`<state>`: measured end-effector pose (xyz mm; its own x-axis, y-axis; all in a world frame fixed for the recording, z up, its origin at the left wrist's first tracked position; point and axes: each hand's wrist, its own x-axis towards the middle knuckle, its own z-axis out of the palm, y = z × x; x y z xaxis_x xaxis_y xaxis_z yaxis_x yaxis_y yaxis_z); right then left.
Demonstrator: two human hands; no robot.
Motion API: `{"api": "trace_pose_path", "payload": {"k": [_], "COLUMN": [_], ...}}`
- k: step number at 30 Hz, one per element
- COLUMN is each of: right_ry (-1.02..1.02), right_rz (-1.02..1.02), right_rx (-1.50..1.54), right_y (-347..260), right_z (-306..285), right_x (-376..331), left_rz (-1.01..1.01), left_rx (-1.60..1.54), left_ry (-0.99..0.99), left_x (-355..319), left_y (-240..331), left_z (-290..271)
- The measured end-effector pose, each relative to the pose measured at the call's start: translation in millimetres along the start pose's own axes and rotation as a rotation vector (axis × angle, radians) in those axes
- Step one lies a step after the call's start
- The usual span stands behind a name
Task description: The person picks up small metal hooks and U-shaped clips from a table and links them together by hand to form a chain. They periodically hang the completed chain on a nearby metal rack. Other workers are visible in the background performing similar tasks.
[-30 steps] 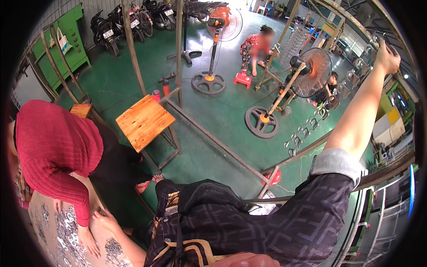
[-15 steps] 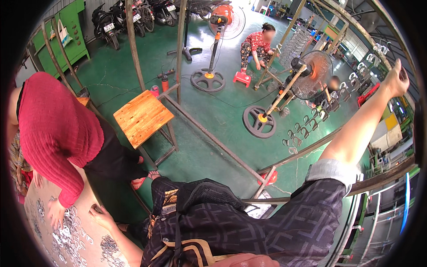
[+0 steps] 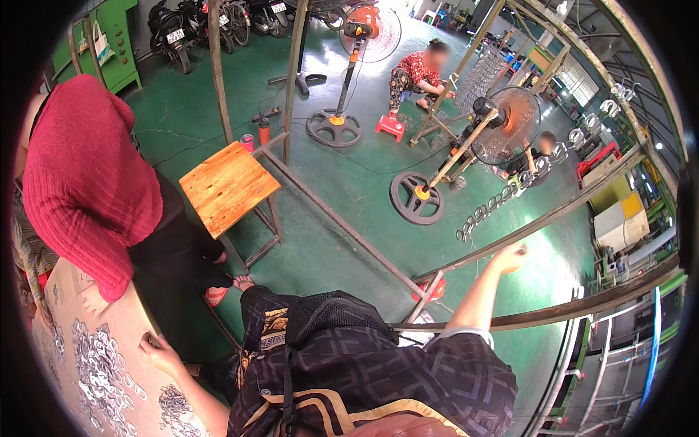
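Observation:
At the near left, my left hand [image 3: 164,355] is at the edge of a brown tabletop [image 3: 138,309], fingers bent in toward the thumb. Its fingertips look dark, and I cannot make out what they pinch. Beside it are a small heap of dark, thin metal pieces [image 3: 175,408] and a larger spread of silvery, loop-shaped metal pieces [image 3: 102,368]. My right hand [image 3: 510,258] reaches out to the right over a metal frame bar [image 3: 524,231], fingers loosely bent and apart, with nothing visible in them. Past it hangs a slanting row of metal loops [image 3: 502,195].
A co-worker in a red sweater [image 3: 91,160] leans on the table at left. A wooden stool [image 3: 229,189] stands ahead, behind a frame rail [image 3: 342,222]. Two standing fans [image 3: 506,124] are farther off. Another person [image 3: 422,73] crouches near a red stool [image 3: 390,127].
My right hand has come down and inward from the upper right. The hanging loops have swung from a spread double row into one line. The co-worker's hand has drawn back from the metal pieces.

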<state>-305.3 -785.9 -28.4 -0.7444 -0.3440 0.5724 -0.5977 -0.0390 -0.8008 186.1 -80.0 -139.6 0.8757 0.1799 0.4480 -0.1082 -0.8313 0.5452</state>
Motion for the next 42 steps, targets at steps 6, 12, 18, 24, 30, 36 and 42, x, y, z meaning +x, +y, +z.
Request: {"api": "trace_pose_path", "payload": {"k": [6, 12, 18, 24, 30, 36, 42], "right_ry": [-0.846, -0.785, -0.714, -0.653, -0.400, -0.238, -0.192], "right_rz": [0.101, -0.014, 0.161, 0.258, 0.214, 0.157, 0.148], "right_rx": [-0.183, -0.101, 0.081, 0.134, -0.154, -0.293, -0.013], "right_y": [161.2, 108.3, 79.9, 73.3, 18.8, 8.8, 18.6], "right_z": [41.8, 53.2, 61.2, 81.3, 82.3, 92.3, 97.5], "right_x": [-87.8, -107.0, -130.2, -143.6, -155.2, -168.9, -177.5], "left_rz": [-0.009, 0.004, 0.042, 0.019, 0.021, 0.048, 0.038], "left_rx": [0.017, 0.048, 0.035, 0.069, 0.091, 0.181, 0.113], "left_ry": [-0.038, -0.020, 0.012, -0.010, -0.018, -0.015, -0.016], "left_x": [1.8, 1.0, 0.3, -1.6, -1.2, -1.1, -1.9], "left_y": [1.0, 3.9, -9.0, 6.3, 8.4, 8.5, 7.4], "left_z": [4.6, 1.1, 0.6, -1.2, -0.7, -3.2, -3.1]}}
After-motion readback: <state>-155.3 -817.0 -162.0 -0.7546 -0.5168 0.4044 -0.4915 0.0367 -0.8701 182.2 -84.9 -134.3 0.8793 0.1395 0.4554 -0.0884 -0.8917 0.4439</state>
